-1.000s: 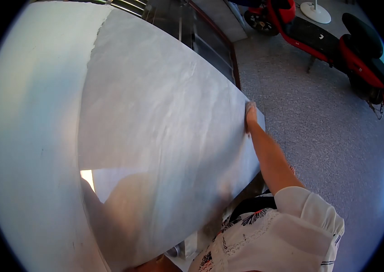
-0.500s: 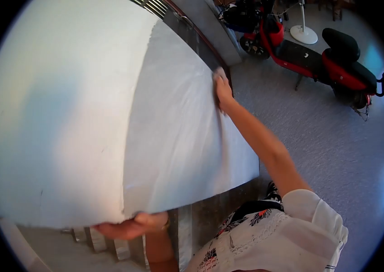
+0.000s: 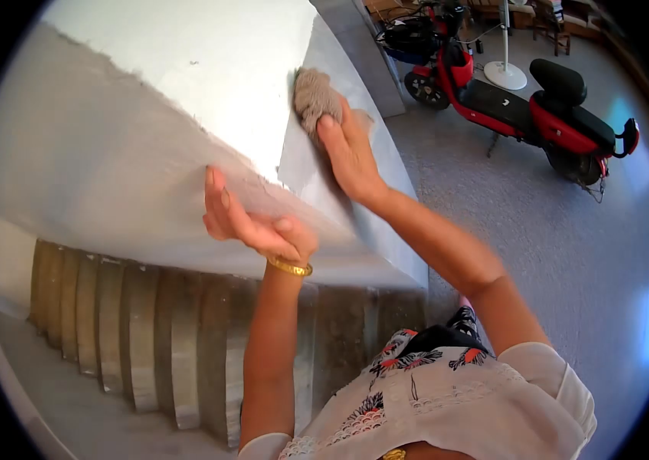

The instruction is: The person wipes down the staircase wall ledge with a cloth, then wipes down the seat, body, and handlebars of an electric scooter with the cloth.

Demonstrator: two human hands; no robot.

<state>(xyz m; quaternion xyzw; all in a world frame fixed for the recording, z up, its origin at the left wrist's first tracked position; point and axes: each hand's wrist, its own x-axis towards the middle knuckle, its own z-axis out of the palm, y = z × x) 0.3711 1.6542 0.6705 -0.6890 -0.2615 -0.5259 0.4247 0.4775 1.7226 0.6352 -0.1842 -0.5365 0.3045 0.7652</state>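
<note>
My right hand is closed around a crumpled grey-brown cloth and presses it on the grey band near the corner of a large painted slab, white with grey borders. Lower and to the left, my left hand has its fingers extended and slightly bent, with nothing in it. It is beside the slab's grey lower face; whether it touches, I cannot tell. A gold bracelet circles that wrist.
Below the slab, a flight of stairs runs along the lower left. On the grey floor to the right stands a red and black scooter. A white round stand base is behind it.
The view has shifted, showing more of the slab's lower face and the stairs. My left hand has come up from the slab's lower edge. The cloth in my right hand now shows clearly.
</note>
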